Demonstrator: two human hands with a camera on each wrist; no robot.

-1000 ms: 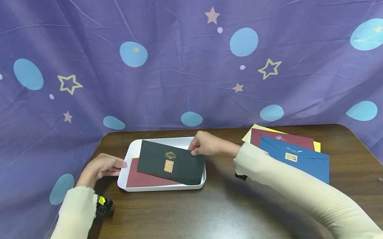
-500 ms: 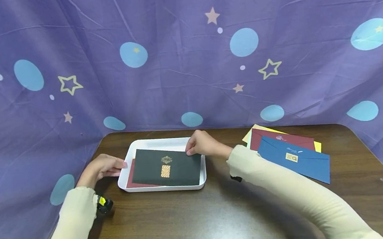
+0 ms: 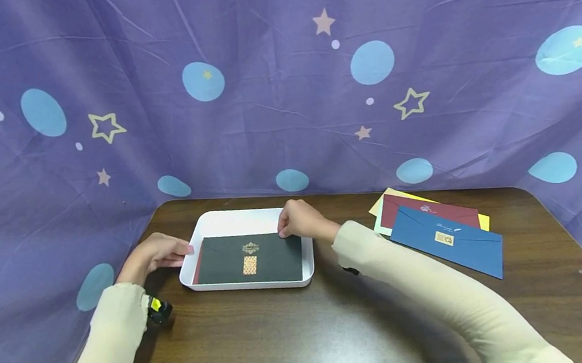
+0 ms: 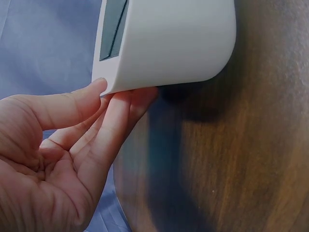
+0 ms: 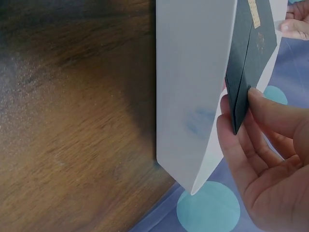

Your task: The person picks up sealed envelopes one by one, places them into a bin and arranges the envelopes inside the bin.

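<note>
A white tray stands at the back left of the table. My left hand grips its left end, thumb on the rim and fingers underneath, as the left wrist view shows. Inside the tray lies a dark green envelope with a gold print and a patterned gold sticker. My right hand pinches the envelope's far right corner between thumb and fingers; the right wrist view shows this corner of the green envelope near the tray's rim. A strip of a dark red envelope shows beneath its left edge.
On the right of the table lies a fanned pile: a blue envelope on top, a dark red envelope under it, yellow and pale green ones below. A purple curtain with stars hangs behind the table.
My right hand has moved left and lowered the green envelope, turning it from slanted to nearly square with the tray and covering most of the red one. My left hand has stayed put.
</note>
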